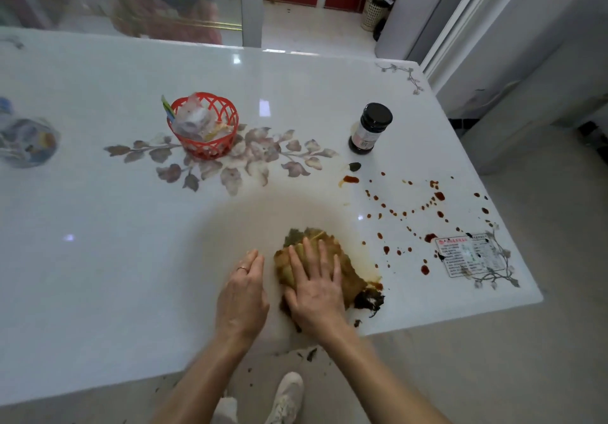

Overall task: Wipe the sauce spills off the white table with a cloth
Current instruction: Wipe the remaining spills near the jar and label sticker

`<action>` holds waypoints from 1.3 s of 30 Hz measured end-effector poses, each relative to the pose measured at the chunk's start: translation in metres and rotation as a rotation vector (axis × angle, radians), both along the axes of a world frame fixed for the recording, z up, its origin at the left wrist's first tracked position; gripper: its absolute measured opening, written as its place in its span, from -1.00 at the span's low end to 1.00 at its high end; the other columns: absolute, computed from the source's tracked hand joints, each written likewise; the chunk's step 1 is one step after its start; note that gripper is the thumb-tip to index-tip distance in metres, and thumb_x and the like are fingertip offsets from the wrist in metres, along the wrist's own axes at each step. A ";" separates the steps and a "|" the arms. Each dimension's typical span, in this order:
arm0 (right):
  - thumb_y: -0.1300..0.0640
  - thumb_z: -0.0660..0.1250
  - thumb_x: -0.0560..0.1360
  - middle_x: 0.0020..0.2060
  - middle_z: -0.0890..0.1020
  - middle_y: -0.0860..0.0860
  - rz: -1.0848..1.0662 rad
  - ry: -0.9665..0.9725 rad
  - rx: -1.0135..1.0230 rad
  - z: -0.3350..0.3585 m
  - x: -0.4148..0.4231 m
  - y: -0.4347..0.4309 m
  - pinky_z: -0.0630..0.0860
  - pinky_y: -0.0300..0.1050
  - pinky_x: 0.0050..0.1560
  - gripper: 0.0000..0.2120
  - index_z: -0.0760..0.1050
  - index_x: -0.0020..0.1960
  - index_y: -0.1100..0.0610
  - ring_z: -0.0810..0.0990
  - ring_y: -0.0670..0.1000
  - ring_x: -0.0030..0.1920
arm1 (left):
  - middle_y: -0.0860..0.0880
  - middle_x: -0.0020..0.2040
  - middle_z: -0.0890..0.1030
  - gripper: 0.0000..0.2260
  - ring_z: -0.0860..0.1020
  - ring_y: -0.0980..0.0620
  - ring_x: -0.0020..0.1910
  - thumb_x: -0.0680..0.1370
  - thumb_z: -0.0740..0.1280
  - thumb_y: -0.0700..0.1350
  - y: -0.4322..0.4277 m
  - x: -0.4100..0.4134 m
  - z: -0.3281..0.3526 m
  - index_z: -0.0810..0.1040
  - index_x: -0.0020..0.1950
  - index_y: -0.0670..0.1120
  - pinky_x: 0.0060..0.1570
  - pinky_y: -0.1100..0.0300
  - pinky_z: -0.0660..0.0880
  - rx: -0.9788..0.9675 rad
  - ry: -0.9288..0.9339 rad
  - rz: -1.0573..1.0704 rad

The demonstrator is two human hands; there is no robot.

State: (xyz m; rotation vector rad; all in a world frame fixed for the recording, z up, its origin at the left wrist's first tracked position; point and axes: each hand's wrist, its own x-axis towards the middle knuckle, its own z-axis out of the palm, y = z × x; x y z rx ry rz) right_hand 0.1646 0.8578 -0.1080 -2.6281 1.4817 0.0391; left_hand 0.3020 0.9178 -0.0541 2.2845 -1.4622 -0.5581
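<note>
Pressing stained cloth (pixel 350 274) under flat right hand (pixel 316 292), long axis far-left to near-right, left hand (pixel 241 295) released beside it

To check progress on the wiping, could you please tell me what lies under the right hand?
The right hand presses flat on a stained, crumpled cloth on the white table. What the table looks like beneath the cloth cannot be seen, because the cloth covers it.

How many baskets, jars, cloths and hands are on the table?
Red basket: 1
Dark jar: 1
Cloth: 1
Hands: 2, the left hand and the right hand
Total: 5
</note>
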 end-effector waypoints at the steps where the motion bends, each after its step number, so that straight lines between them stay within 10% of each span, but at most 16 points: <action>1: -0.22 0.08 0.48 0.57 0.16 0.08 0.115 0.014 -0.023 -0.001 -0.008 0.006 0.02 0.24 0.42 -0.31 0.16 0.56 -0.03 0.09 0.17 0.56 | -0.16 0.38 0.41 -0.47 0.40 -0.10 0.35 0.41 0.22 -0.39 0.002 -0.002 0.000 0.38 0.39 -0.22 0.33 0.10 0.32 0.001 -0.001 0.014; 8: -0.25 -0.17 0.53 0.58 0.06 -0.13 -0.030 -0.199 0.189 0.014 -0.004 0.006 -0.33 0.07 0.50 -0.40 0.16 0.54 -0.21 -0.21 -0.03 0.57 | -0.19 0.33 0.46 -0.50 0.45 -0.16 0.29 0.39 0.20 -0.43 0.024 -0.012 0.007 0.42 0.34 -0.27 0.27 0.07 0.38 -0.036 -0.010 0.147; 18: -0.32 0.08 0.58 0.58 0.12 -0.01 0.479 -0.076 -0.024 -0.002 -0.036 0.037 0.03 0.30 0.47 -0.43 0.18 0.54 -0.18 0.02 0.17 0.58 | -0.17 0.33 0.47 -0.55 0.45 -0.12 0.30 0.43 0.19 -0.41 0.029 -0.017 0.010 0.44 0.33 -0.25 0.27 0.06 0.38 -0.069 -0.012 0.249; 28: -0.24 0.02 0.57 0.55 0.24 0.03 0.048 -0.008 -0.038 0.001 -0.106 -0.029 0.12 0.27 0.44 -0.42 0.24 0.54 -0.07 0.15 0.16 0.55 | -0.17 0.33 0.47 -0.52 0.45 -0.11 0.31 0.42 0.16 -0.46 0.021 -0.036 0.003 0.44 0.33 -0.25 0.26 0.08 0.39 -0.084 0.002 0.252; 35: -0.25 0.04 0.62 0.58 0.15 -0.05 0.432 -0.033 -0.104 -0.006 -0.122 -0.021 0.08 0.22 0.47 -0.46 0.16 0.56 -0.15 0.08 0.11 0.57 | -0.17 0.32 0.48 -0.54 0.46 -0.10 0.30 0.43 0.19 -0.45 0.011 -0.051 0.006 0.44 0.33 -0.25 0.26 0.12 0.38 -0.082 -0.005 0.204; 39: -0.25 0.00 0.60 0.57 0.15 -0.04 0.224 0.010 -0.120 -0.003 -0.144 -0.064 0.08 0.19 0.47 -0.44 0.17 0.56 -0.13 0.17 0.11 0.55 | -0.16 0.30 0.50 -0.53 0.49 -0.11 0.27 0.42 0.19 -0.47 0.007 -0.055 0.006 0.45 0.32 -0.25 0.22 0.12 0.41 -0.087 -0.019 0.192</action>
